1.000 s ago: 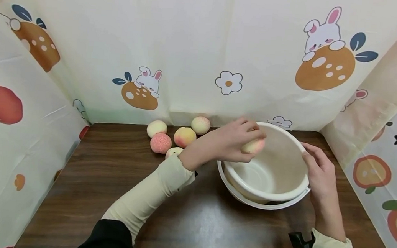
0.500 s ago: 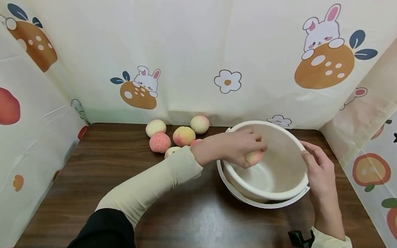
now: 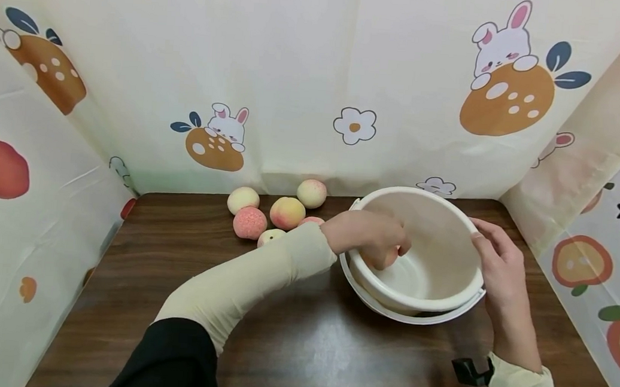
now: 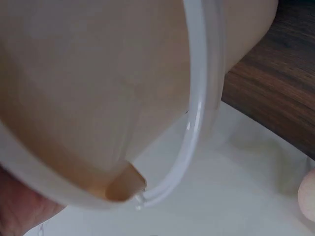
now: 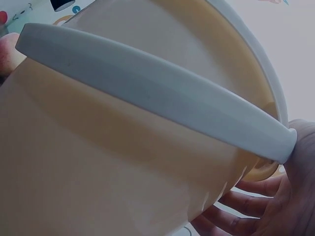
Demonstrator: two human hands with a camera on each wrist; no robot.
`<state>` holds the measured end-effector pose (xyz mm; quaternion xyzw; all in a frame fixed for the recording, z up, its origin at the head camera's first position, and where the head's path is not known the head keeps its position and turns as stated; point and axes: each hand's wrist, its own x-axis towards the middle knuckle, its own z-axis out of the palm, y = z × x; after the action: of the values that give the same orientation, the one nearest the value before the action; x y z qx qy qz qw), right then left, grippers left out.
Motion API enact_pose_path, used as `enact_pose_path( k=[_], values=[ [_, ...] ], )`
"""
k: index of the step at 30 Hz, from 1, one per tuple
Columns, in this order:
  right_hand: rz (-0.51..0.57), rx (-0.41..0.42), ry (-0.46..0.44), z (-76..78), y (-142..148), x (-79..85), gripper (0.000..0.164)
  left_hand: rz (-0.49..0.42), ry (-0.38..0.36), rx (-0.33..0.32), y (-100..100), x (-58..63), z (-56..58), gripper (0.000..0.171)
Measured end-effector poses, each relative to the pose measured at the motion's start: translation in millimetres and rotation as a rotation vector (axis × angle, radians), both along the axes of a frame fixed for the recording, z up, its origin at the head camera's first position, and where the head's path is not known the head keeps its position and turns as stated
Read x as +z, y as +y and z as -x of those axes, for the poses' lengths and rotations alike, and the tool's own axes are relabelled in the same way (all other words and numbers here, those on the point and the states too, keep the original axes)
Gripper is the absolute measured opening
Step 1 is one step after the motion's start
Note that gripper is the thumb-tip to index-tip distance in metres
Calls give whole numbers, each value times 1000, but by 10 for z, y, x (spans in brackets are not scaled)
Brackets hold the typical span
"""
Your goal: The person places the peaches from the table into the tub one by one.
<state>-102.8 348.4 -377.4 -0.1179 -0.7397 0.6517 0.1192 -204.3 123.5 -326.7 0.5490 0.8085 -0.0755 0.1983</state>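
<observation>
A white bucket (image 3: 447, 239) stands on the table, tilted with its mouth toward me. Its white handle (image 3: 414, 322) hangs down around the front. My left hand (image 3: 369, 233) reaches over the left rim into the bucket, fingers curled around a pinkish peach (image 3: 390, 258) that they mostly cover. My right hand (image 3: 499, 264) grips the bucket's right rim, thumb over the edge. In the right wrist view its fingers (image 5: 236, 221) spread along the outer wall. The left wrist view is filled by the bucket's side and handle (image 4: 194, 113).
Left of the bucket several peaches lie grouped at the table's back edge, among them a pink peach (image 3: 250, 223), a yellow-red peach (image 3: 287, 213) and a cream peach (image 3: 243, 201). A printed cloth (image 3: 296, 84) rises behind the dark wooden table (image 3: 299, 348).
My left hand has lowered with the peach, deeper inside the bucket, and its wrist has come over the rim. The right hand keeps its hold on the rim.
</observation>
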Motion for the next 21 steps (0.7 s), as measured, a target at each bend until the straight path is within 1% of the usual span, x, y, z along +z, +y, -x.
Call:
enact_pose_path(
  k=[2, 4, 7, 10, 13, 17, 21],
  values=[
    [0, 1, 2, 0, -1, 2, 24, 60, -22, 11, 39, -4, 10, 40],
    [10, 2, 4, -1, -3, 2, 23, 101, -39, 21, 68, -9, 20, 41],
    [24, 3, 5, -1, -1, 2, 22, 138, -74, 40, 111, -13, 30, 37],
    [23, 4, 0, -3, 10, 4, 22, 169, -91, 51, 160, -32, 34, 31],
    [-6, 6, -12, -3, 18, 3, 23, 206, -97, 71, 192, -70, 36, 28],
    [-45, 0, -21, -3, 15, 3, 24, 230, -92, 97, 200, -114, 30, 25],
    [-40, -3, -18, 0, 4, 3, 24, 243, -80, 101, 196, -127, 14, 26]
  ],
)
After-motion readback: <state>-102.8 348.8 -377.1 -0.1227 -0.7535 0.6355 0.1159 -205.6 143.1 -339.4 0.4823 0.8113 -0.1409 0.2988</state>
